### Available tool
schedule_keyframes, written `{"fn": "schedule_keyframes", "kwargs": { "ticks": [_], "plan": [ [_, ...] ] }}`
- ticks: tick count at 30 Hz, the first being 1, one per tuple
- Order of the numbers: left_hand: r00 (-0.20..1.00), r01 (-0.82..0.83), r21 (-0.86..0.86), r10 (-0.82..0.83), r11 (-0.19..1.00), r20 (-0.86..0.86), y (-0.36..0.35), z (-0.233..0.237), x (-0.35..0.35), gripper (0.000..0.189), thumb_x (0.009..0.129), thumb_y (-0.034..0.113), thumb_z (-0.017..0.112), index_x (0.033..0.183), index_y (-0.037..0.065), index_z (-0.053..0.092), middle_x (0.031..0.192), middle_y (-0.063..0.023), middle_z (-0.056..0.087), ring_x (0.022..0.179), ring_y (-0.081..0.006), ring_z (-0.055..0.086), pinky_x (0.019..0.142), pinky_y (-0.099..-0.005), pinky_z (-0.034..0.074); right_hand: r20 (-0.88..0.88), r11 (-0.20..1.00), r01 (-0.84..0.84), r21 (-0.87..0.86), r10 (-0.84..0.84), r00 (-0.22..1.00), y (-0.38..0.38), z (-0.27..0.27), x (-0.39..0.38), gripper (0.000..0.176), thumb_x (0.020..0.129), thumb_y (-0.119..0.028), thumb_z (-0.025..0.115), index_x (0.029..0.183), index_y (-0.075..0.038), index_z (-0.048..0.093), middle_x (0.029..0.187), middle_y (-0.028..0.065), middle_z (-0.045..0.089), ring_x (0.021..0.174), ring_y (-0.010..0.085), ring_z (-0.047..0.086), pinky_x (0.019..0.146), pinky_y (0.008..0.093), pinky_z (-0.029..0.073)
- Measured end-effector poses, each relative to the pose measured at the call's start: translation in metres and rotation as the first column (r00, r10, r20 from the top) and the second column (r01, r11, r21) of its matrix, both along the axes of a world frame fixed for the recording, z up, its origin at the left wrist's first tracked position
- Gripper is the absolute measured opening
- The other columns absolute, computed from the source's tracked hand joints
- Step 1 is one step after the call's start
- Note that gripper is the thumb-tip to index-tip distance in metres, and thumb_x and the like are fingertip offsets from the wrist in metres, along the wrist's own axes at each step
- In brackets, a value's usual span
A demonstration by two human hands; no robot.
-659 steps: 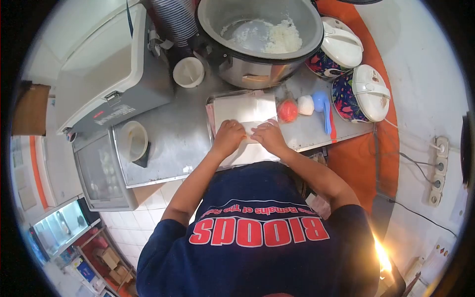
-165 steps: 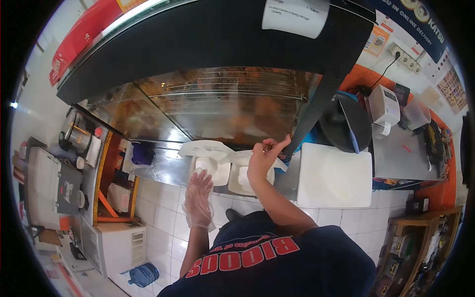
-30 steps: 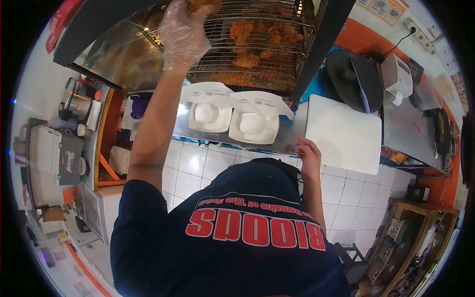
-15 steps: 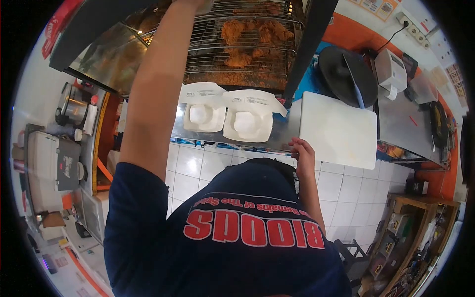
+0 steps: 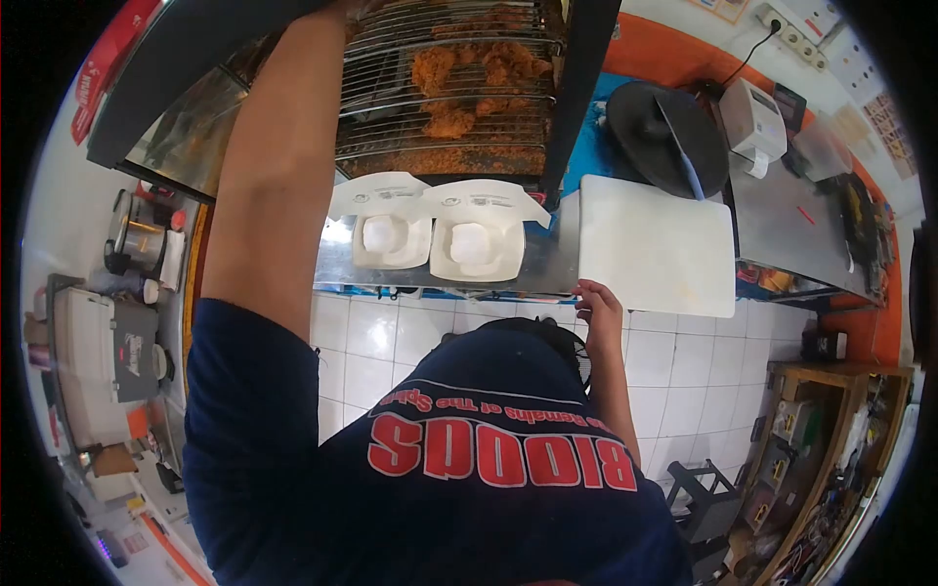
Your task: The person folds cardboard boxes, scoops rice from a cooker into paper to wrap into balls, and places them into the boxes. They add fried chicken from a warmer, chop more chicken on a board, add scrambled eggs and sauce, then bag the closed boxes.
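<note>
My left forearm (image 5: pixel 278 156) stretches up into a food warmer with wire racks (image 5: pixel 391 117). At the top edge its hand is almost wholly cut off, so the fingers and anything in them are hidden. Pieces of fried chicken (image 5: pixel 449 122) lie on the racks to the right of this arm. Two open paper boxes (image 5: pixel 508 256) stand side by side on the steel counter below, each with a white mound of rice (image 5: pixel 471 242) inside. My right hand (image 5: pixel 599 309) hangs at the counter edge, by the near left corner of the white cutting board (image 5: pixel 655 244). Its fingers are loosely bent and apart, holding nothing.
A round black board (image 5: pixel 635 137) with a knife (image 5: pixel 681 146) on it lies behind the cutting board. Farther right stands a small white printer (image 5: pixel 754 122). A black stool (image 5: pixel 703 503) and a wooden shelf (image 5: pixel 821 430) are at the lower right.
The view has shifted, so the warmer and boxes sit slightly farther left. My left arm has moved left and farther beyond the top edge. My right hand stays by the counter edge.
</note>
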State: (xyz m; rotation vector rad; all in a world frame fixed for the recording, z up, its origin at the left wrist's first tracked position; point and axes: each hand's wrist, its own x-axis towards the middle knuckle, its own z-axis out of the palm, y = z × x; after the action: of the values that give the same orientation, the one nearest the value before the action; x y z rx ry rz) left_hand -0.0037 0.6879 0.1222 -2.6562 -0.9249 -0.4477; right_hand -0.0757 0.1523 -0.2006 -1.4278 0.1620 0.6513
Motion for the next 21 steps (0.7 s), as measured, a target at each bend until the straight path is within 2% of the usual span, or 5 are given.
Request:
{"fn": "schedule_keyframes", "kwargs": {
  "ticks": [13,18,19,20,21],
  "plan": [
    [0.997,0.009,-0.008,-0.009,1.000,0.073,0.020,-0.019,-0.007,0.066,0.086,0.018,0.075,0.147,0.028,0.051,0.142,-0.0104,0.059,0.127,-0.0348,0.058,0.111,-0.0434,0.046,0.002,0.999,-0.019,-0.029,0.019,1.000,0.012,-0.001,-0.018,0.026,0.090,-0.013,0.063,0.112,-0.001,0.070,0.096,0.0061,0.073,0.080,0.0140,0.061,0.069,0.0275,0.047],
    [0.990,-0.085,0.057,0.078,0.995,0.113,0.071,-0.053,-0.026,0.066,0.087,0.014,0.075,0.147,0.030,0.051,0.140,-0.0086,0.061,0.125,-0.0341,0.060,0.109,-0.0434,0.048,0.010,1.000,-0.012,-0.017,0.013,1.000,0.016,0.003,-0.020,0.026,0.090,-0.012,0.060,0.112,-0.001,0.070,0.096,0.0051,0.072,0.078,0.0131,0.061,0.068,0.0270,0.047],
    [0.984,-0.104,0.071,0.092,0.992,0.154,0.083,-0.063,-0.035,0.066,0.087,0.013,0.074,0.147,0.030,0.051,0.140,-0.0082,0.062,0.124,-0.0339,0.061,0.109,-0.0434,0.049,0.030,1.000,0.001,-0.024,0.000,1.000,0.012,0.004,-0.017,0.026,0.090,-0.012,0.060,0.111,-0.001,0.070,0.095,0.0048,0.072,0.078,0.0129,0.061,0.068,0.0267,0.046],
    [0.938,0.043,-0.045,-0.025,0.998,0.346,0.032,-0.049,-0.046,0.071,0.086,0.008,0.075,0.147,0.034,0.050,0.141,-0.0085,0.061,0.126,-0.0334,0.060,0.110,-0.0436,0.048,0.047,0.998,0.043,-0.038,-0.041,0.998,0.007,0.008,-0.012,0.028,0.090,-0.012,0.058,0.112,-0.001,0.070,0.096,0.0047,0.071,0.078,0.0127,0.061,0.068,0.0272,0.047],
    [0.839,0.207,-0.132,-0.107,0.970,0.533,-0.035,-0.027,-0.073,0.077,0.084,0.004,0.075,0.148,0.037,0.049,0.142,-0.0087,0.061,0.129,-0.0330,0.058,0.110,-0.0438,0.048,0.054,0.996,0.070,-0.048,-0.067,0.996,-0.001,0.008,-0.004,0.028,0.090,-0.012,0.058,0.112,-0.001,0.070,0.096,0.0047,0.071,0.078,0.0127,0.061,0.068,0.0272,0.047]
  ]
}}
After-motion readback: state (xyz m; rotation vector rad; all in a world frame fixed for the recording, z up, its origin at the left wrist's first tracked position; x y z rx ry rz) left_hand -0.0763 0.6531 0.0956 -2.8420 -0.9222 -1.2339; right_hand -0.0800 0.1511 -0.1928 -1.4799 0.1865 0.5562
